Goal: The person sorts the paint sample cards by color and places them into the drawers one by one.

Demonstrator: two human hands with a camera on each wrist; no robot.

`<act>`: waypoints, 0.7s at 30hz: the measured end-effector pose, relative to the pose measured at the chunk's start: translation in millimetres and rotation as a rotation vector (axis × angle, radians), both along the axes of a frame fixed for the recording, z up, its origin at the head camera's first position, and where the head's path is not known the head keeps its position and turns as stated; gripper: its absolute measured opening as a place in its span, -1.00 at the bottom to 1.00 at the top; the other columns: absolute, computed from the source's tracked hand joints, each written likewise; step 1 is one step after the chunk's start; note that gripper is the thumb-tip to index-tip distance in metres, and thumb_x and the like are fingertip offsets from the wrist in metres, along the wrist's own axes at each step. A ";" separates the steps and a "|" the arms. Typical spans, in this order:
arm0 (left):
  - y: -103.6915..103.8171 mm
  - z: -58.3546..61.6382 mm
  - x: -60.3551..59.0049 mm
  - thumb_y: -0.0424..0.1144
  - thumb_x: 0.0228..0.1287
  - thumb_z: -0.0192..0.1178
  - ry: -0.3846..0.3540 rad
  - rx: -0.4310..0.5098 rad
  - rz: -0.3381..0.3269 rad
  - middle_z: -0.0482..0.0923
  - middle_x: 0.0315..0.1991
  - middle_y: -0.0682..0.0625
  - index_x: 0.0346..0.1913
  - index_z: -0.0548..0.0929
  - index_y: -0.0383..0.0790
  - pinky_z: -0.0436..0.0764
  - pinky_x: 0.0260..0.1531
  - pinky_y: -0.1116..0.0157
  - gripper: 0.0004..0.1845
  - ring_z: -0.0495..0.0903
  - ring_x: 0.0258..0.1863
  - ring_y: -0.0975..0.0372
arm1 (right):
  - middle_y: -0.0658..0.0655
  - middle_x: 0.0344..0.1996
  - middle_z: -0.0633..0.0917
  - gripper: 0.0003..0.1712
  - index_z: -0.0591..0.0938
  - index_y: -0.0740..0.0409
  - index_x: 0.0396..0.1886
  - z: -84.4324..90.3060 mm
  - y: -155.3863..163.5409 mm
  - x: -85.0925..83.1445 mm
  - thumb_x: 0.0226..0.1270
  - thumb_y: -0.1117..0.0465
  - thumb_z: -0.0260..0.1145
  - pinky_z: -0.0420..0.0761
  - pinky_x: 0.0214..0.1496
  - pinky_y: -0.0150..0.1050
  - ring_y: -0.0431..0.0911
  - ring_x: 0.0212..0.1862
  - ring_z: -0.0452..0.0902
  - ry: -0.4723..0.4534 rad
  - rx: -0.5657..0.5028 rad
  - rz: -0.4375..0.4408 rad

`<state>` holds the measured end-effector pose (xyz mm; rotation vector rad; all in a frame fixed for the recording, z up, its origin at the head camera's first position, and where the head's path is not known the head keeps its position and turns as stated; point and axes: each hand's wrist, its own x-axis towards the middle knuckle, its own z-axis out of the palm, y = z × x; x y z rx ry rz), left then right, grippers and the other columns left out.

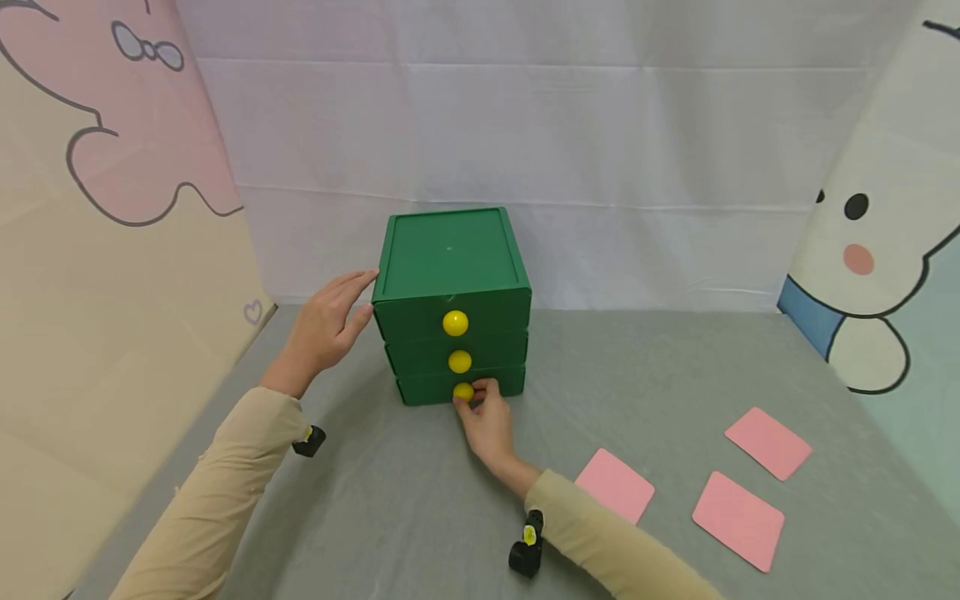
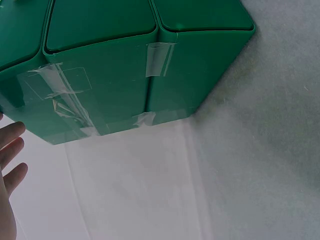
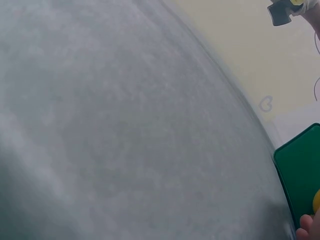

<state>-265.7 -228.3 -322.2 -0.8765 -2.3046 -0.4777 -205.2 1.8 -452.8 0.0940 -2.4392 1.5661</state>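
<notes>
A green three-drawer box stands on the grey cloth, each drawer front with a round yellow knob. My right hand is at the lowest drawer, its thumb and fingers pinching the bottom yellow knob. All drawer fronts look flush. My left hand is at the box's left side near the top, fingers fairly straight, fingertips at the upper edge. In the left wrist view, clear tape crosses the box's side. Only a bit of the right hand's fingers shows in the right wrist view.
Three pink cards lie on the cloth at the right: one by the right sleeve, one farther right, one behind it. A white curtain hangs behind the box, with cartoon-printed panels at both sides.
</notes>
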 end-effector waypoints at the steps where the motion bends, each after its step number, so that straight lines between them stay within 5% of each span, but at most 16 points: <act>1: 0.0 -0.1 -0.2 0.10 0.41 -0.30 -0.002 0.001 0.000 0.43 0.11 -0.29 0.23 0.36 -0.38 0.32 0.11 -0.03 -0.36 0.34 0.17 -0.05 | 0.15 -0.35 0.60 -0.70 0.46 0.24 -0.15 -0.1 -0.5 -0.1 0.20 0.19 0.28 0.44 -0.48 -0.41 -0.20 -0.52 0.41 -0.003 -0.005 -0.003; 11: 0.5 -0.7 -0.4 0.07 0.42 -0.27 -0.003 -0.002 -0.001 0.42 0.12 -0.29 0.23 0.36 -0.37 0.33 0.10 -0.05 -0.39 0.34 0.16 -0.06 | 0.16 -0.41 0.60 -0.75 0.47 0.26 -0.25 2.1 2.6 6.6 0.15 0.25 0.31 0.45 -0.52 -0.39 -0.19 -0.55 0.42 0.025 -0.030 0.012; 21: 0.8 -0.4 0.3 0.08 0.42 -0.28 -0.019 0.003 0.008 0.41 0.13 -0.28 0.23 0.36 -0.38 0.32 0.11 -0.05 -0.38 0.33 0.17 -0.05 | 0.11 -0.44 0.56 -0.73 0.47 0.24 -0.27 4.3 13.7 30.3 0.13 0.20 0.34 0.44 -0.51 -0.42 -0.22 -0.57 0.36 -0.088 -0.064 0.101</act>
